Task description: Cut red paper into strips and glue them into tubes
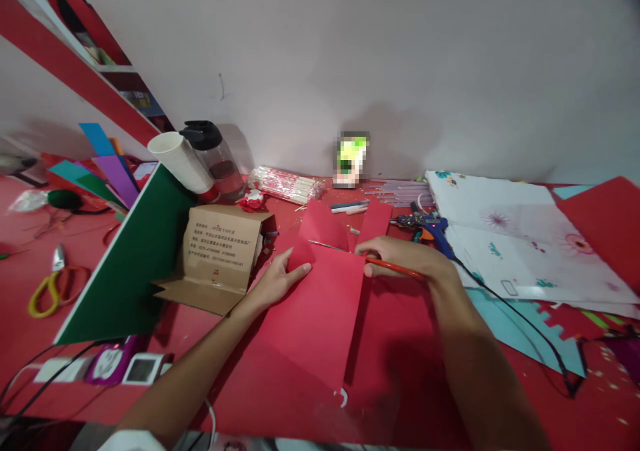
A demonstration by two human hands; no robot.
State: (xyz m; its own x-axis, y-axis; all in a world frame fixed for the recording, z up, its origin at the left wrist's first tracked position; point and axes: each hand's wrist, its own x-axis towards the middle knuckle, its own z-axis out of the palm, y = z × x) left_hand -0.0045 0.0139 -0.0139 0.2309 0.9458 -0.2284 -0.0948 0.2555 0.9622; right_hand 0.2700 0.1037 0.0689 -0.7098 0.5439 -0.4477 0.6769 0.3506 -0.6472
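Note:
A sheet of red paper (320,311) lies raised in front of me, with a slit across its upper part. My left hand (280,279) grips its left edge, thumb on top. At the right edge my right hand (393,254) is closed round scissors with an orange-red handle (400,268); their thin metal blade (327,245) shows at the slit. A narrower red strip (375,223) lies behind my right hand.
A cardboard box (220,251) and green board (125,264) stand left; yellow-handled scissors (50,294) lie beyond. Behind are paper cups (185,164), a bottle (217,161) and a phone (351,161). A blue glue gun (433,227) with a cable is at right.

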